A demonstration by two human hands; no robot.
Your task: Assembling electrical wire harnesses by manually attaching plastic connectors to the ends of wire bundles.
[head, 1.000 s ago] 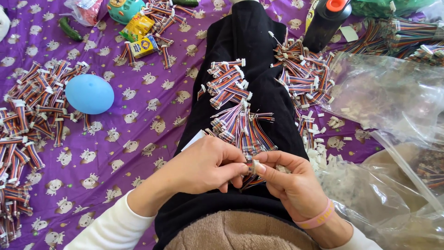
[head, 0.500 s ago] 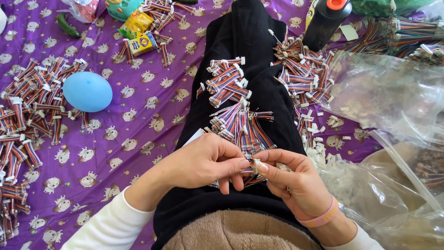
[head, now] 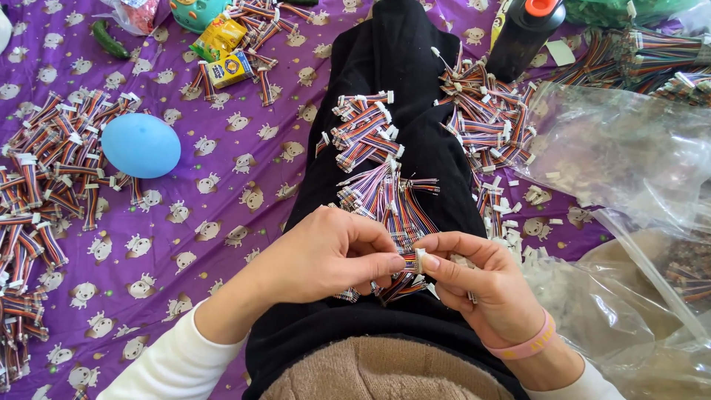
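We take the black-clothed lap (head: 415, 133) as our landmark.

Hands: our left hand (head: 326, 255) sits at the near end of the lap, fingers curled, thumb and forefinger pinched on the end of a short striped cable (head: 406, 261). Our right hand (head: 485, 285) meets it from the other side, fingertips pinched on a small white plug (head: 420, 261) at that cable's tip. The two hands nearly touch at the plug. A pink wristband (head: 527, 344) circles the right wrist.

On the lap: a loose pile of cables (head: 381, 178) with white plugs runs from the middle of the lap down to the hands, some strands passing under the fingers.

Right of the lap: a second heap of cables (head: 489, 118) lies just beside it, with loose white plugs (head: 518, 222) scattered nearer to us. A dark bottle with an orange cap (head: 522, 33) stands at the far end of that heap. Clear plastic bags (head: 629, 148) spread further right, and more cable bundles (head: 652, 55) lie beyond them.

Left of the lap: a purple sheet with small animal prints (head: 207, 244) covers the surface. On it a blue balloon (head: 141, 144) rests well apart from the lap, with rows of cable bundles (head: 44, 185) past it toward the sheet's left edge. Yellow snack packets (head: 222, 48) and a green cucumber-shaped thing (head: 109, 38) lie at the far left.
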